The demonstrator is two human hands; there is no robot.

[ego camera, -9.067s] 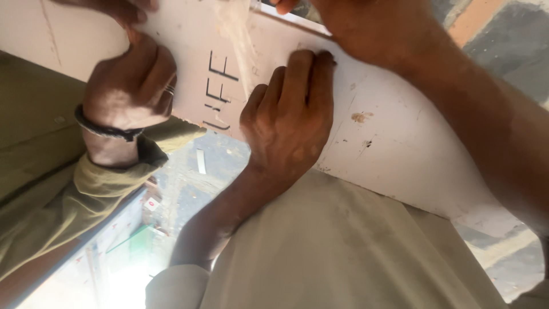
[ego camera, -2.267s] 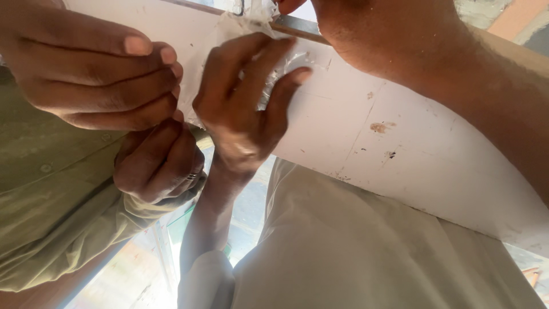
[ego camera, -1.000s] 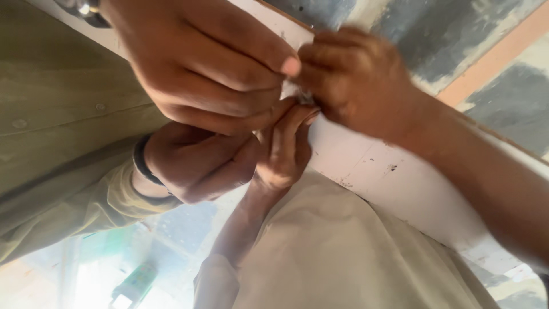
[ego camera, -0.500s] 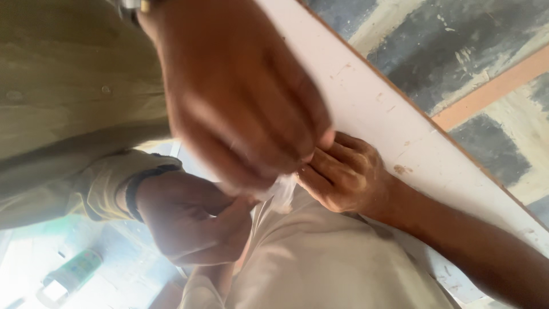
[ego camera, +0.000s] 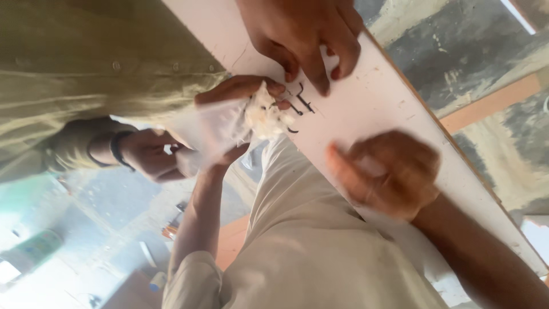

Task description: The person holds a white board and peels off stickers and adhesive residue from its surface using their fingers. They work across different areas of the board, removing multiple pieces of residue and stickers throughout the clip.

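A long white board [ego camera: 366,109] runs diagonally across the view, its face scuffed and bearing a few dark pen marks [ego camera: 303,103]. Beyond it lies a patchy grey floor [ego camera: 457,51] crossed by an orange strip [ego camera: 492,103]. A co-worker in an olive shirt [ego camera: 86,57] fills the upper left. The co-worker's upper hand [ego camera: 303,34] presses its fingertips on the board just above the marks. The lower hand [ego camera: 151,157], with a black wristband [ego camera: 117,150], touches the bag's lower edge. The person's cream garment [ego camera: 320,252] covers the lower middle and hides the board's near edge.

The left hand [ego camera: 234,97] is closed around a clear plastic bag [ego camera: 211,129]. It holds the bag at the board's edge, with white crumpled stuff [ego camera: 266,111] bunched at its mouth beside the marks. The right hand [ego camera: 389,171] is over the board, well apart from the bag. It is blurred, with the fingers curled and the thumb out, and its grip cannot be told.

Below left, a bright workshop floor shows a blurred green container [ego camera: 31,252].
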